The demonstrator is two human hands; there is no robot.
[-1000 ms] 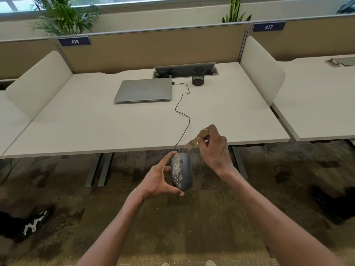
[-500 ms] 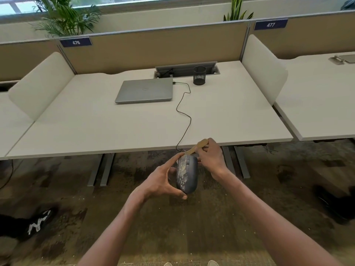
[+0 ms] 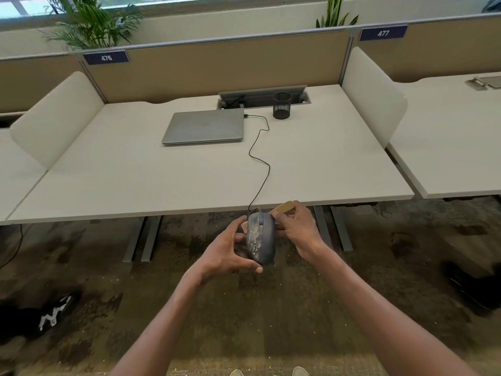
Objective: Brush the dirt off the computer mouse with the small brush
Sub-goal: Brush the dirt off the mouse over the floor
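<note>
Dark blue-grey dirt-speckled computer mouse (image 3: 260,240): gripped by left hand (image 3: 226,252) fingers. Small tan wooden-handled brush (image 3: 282,207): pinched by right hand (image 3: 296,230); bristles hidden behind mouse.

- One dirt-streaked dark grey computer mouse (image 3: 260,238)
- One small tan wooden brush (image 3: 282,207)
- One closed silver laptop (image 3: 204,126)
- One black mesh pen cup (image 3: 282,105)
- Two green potted plants (image 3: 92,23) — behind the partition
- Two hands — left (image 3: 226,252), right (image 3: 296,230)

Both forearms extend forward, converging at centre. The left hand (image 3: 227,251) is curled, thumb underneath and fingers spread, gripping an item. The right hand (image 3: 296,229) is curled, pinching a thin handle between thumb and fingers.
</note>
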